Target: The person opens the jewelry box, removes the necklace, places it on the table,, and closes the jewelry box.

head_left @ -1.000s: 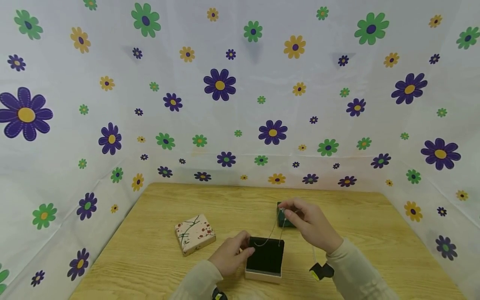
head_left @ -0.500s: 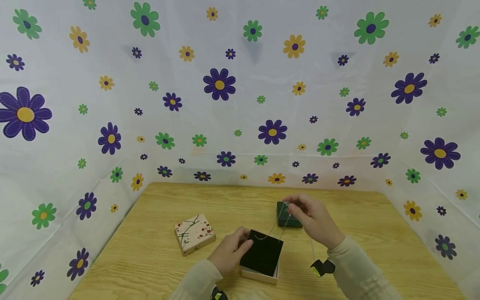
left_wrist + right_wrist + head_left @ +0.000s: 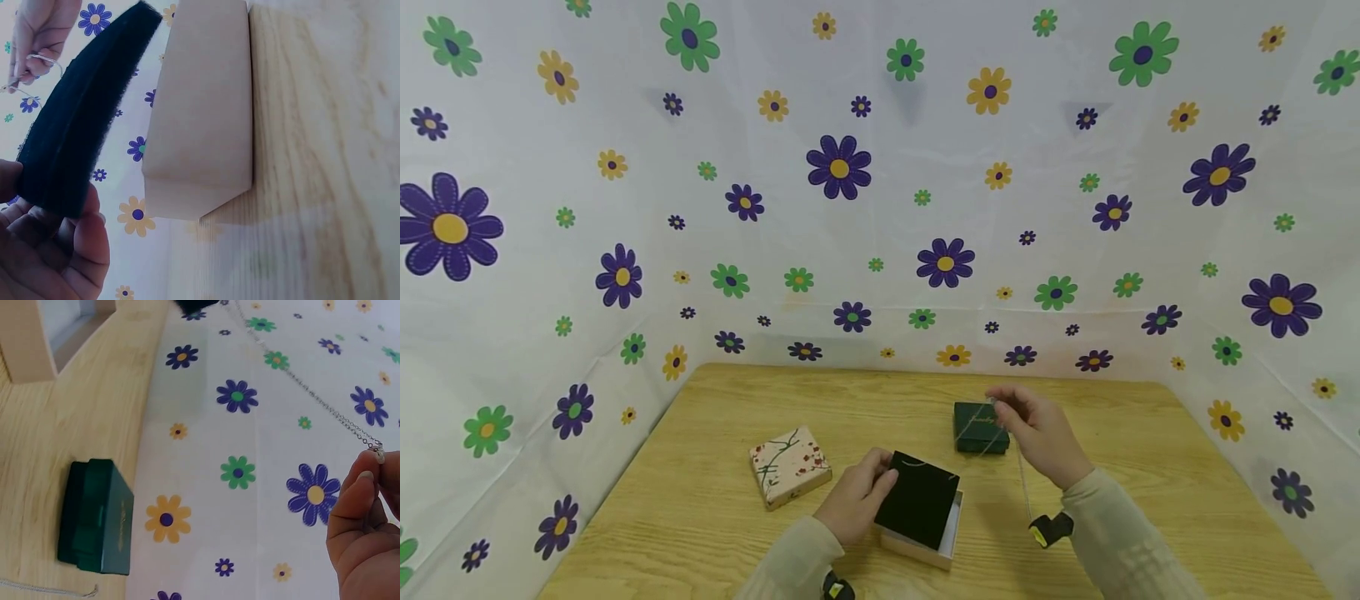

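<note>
My left hand [image 3: 853,498] pinches the left edge of a black square jewelry-box pad [image 3: 919,504], tilted and raised over a shallow cream box base [image 3: 917,553]. In the left wrist view, the pad [image 3: 84,119] is apart from the box base [image 3: 199,94] and bends slightly. Higher and to the right, my right hand [image 3: 1037,435] pinches a thin silver necklace [image 3: 319,398] at one end between thumb and index finger. Its doubled chain stretches taut towards the pad, where short lengths of chain show near the top edge. How it fastens behind is hidden.
A dark green jewelry box [image 3: 981,427] stands closed behind the pad. A cream lid [image 3: 790,467] with a red blossom print lies to the left. Another silver chain [image 3: 50,589] lies on the wooden table [image 3: 850,392]. Flowered cloth walls surround it.
My left hand has lifted and turned the black pad up out of the box base. My right hand has moved right and slightly away, carrying the necklace end and uncovering the green box.
</note>
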Available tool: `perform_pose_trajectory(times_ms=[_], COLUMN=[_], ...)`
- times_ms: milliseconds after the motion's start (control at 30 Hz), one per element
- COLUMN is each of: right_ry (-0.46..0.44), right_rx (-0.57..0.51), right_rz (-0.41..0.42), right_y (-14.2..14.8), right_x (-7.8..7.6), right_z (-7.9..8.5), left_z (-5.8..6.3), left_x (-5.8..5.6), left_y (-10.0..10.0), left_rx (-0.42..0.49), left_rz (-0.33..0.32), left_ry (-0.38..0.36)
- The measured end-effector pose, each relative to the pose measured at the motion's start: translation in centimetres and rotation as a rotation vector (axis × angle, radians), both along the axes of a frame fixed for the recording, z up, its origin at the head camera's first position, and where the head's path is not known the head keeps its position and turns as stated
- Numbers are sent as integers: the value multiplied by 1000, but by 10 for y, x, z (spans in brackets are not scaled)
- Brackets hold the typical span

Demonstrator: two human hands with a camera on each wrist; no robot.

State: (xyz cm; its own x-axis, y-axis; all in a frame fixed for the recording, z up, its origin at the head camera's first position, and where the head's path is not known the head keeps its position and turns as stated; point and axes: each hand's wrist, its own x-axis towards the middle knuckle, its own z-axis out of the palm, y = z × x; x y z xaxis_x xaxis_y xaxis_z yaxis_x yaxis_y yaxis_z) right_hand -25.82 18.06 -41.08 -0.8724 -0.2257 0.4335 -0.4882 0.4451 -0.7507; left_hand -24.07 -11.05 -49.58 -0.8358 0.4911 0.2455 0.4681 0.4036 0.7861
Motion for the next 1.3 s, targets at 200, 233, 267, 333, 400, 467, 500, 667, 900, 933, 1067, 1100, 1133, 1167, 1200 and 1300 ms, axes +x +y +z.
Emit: perform_pose_trajectory(times_ms=[200,233,267,333,400,467,500,667,900,933,1067,1100,1133,1167,1200,1300], right_ry=[-21,-28,-33,-36,-35,-28,-22,-28,-44,-43,-21,-16,-10,-3,2,8], right_rx=[1,-1,-4,-5,-4,0,3,16,24,24,11,9,8,8,10,6], right_rz=[-31,-35,-39,-46,-53,-57,-61,-88,-121,-121,-111,-112,-114,-116,-121,-137], right_y=[8,9,10,12,13,14,14,17,19,19,20,20,20,20,21,23], right_x=[-6,-7,-8,-10,-11,-13,-14,-18,-20,-20,-20,-19,-19,-19,-19,-19], right_z=[-9,-10,-11,-14,-16,-19,-20,-25,-24,-23,-21,-20,-19,-18,-17,-16], left_z=[1,2,2,2,1,0,0,-1,-1,-1,-2,-2,-2,-2,-2,-2], left_x=[1,1,0,0,0,0,0,0,0,0,-1,-1,-1,-1,-1,-1], left_y=[0,0,0,0,-1,-1,-1,-2,-3,-3,-2,-2,-2,-2,-2,-1], left_rx=[20,26,29,37,38,31,28,23,28,30,24,20,14,8,2,-11], left_rz=[0,-1,-2,-5,-7,-8,-7,-14,-36,-37,-39,-36,-33,-31,-31,-29], left_ry=[-11,-10,-7,-7,-3,2,6,50,59,56,42,40,45,49,51,50])
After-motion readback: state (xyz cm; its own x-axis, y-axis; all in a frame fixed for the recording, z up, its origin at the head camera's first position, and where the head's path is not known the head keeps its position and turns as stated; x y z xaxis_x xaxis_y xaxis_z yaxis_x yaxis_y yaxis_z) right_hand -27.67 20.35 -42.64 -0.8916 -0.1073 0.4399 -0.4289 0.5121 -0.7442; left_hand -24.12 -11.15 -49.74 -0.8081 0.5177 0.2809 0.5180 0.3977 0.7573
